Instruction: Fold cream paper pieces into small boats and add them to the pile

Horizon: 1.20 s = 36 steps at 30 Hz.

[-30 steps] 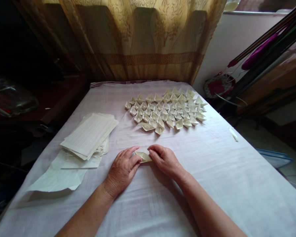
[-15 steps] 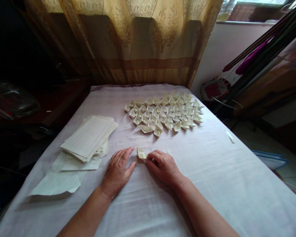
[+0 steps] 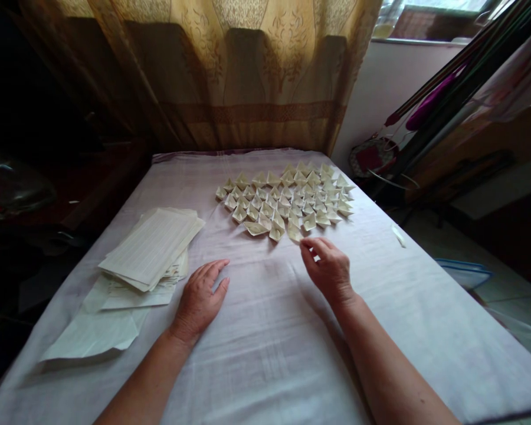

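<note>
My left hand (image 3: 200,298) lies flat on the white tablecloth (image 3: 265,360), fingers stretched out and holding nothing. My right hand (image 3: 328,268) reaches forward with thumb and fingers curled in a pinch. Its fingertips sit just in front of the near edge of a cluster of several small folded cream paper boats (image 3: 287,198). The folded paper boat it carries is hidden under its fingers. The nearest boat of the cluster (image 3: 293,231) lies just left of the fingertips.
A stack of lined paper sheets (image 3: 153,245) lies to the left, with loose sheets (image 3: 92,333) below it. A small paper scrap (image 3: 398,235) sits near the right table edge. A patterned curtain (image 3: 248,77) hangs behind; rods (image 3: 442,88) lean at the right.
Both hands pressed a folded boat, then my right hand lifted it and carried it forward to the cluster's edge. My left hand let go and now rests flat.
</note>
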Motion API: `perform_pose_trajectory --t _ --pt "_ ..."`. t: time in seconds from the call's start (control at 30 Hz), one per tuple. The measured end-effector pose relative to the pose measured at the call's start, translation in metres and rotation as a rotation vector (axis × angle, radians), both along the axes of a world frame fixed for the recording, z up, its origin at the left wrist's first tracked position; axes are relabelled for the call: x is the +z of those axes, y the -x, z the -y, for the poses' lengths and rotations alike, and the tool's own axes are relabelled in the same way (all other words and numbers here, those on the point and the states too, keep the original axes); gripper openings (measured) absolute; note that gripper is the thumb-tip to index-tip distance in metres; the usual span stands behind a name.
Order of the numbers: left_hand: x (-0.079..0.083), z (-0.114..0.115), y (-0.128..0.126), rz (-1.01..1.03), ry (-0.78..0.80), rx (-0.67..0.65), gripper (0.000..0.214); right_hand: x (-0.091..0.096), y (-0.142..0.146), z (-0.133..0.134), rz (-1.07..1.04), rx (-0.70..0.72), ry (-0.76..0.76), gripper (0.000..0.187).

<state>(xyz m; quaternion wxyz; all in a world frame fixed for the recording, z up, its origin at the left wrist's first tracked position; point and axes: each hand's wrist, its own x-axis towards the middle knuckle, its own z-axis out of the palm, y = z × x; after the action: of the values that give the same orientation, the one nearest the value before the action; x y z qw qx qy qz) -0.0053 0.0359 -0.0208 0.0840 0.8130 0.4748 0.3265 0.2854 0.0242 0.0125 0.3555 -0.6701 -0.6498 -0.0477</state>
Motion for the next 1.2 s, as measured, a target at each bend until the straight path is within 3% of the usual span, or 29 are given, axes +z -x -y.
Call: perform_pose_trajectory --t 0.2,0.37,0.57,1.2 --pt "0.000 0.000 0.000 -0.008 -0.012 -0.036 0.028 0.001 -0.091 -0.022 0.156 -0.381 -0.022 0.026" --pt "0.001 -0.001 -0.001 -0.012 -0.024 -0.047 0.026 -0.004 -0.137 -0.035 0.283 -0.471 0.069 0.026" --pt "0.004 -0.001 -0.001 -0.027 -0.019 -0.050 0.025 -0.009 -0.146 -0.047 0.335 -0.484 0.210 0.026" --pt "0.004 0.000 -0.002 -0.041 -0.020 -0.056 0.024 -0.016 -0.146 -0.054 0.335 -0.504 0.284 0.028"
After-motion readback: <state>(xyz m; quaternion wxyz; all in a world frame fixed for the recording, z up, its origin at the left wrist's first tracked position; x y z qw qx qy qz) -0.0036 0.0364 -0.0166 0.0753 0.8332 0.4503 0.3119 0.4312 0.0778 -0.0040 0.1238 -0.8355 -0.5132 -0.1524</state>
